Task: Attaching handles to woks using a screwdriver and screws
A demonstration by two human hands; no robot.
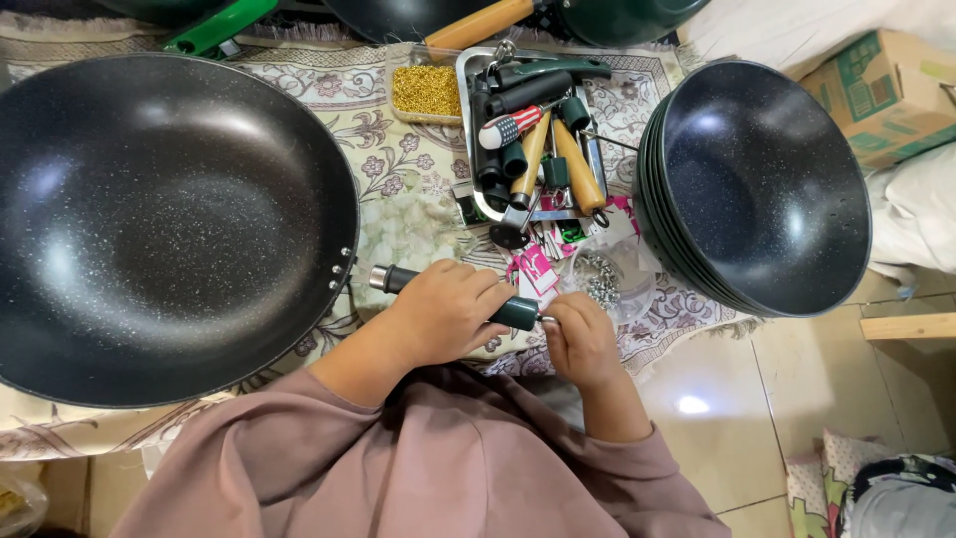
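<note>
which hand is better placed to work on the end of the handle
Right. The left hand is wrapped around the dark green handle, holding it level, while the right hand sits at its free end, fingertips pinched there beside the screws.

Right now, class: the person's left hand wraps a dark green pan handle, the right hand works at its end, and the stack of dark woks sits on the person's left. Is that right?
One detail is wrong. The head view shows the stack of dark woks on the person's right; a single large wok lies on the left. The left hand does wrap the dark green pan handle, and the right hand works at its end.
</note>
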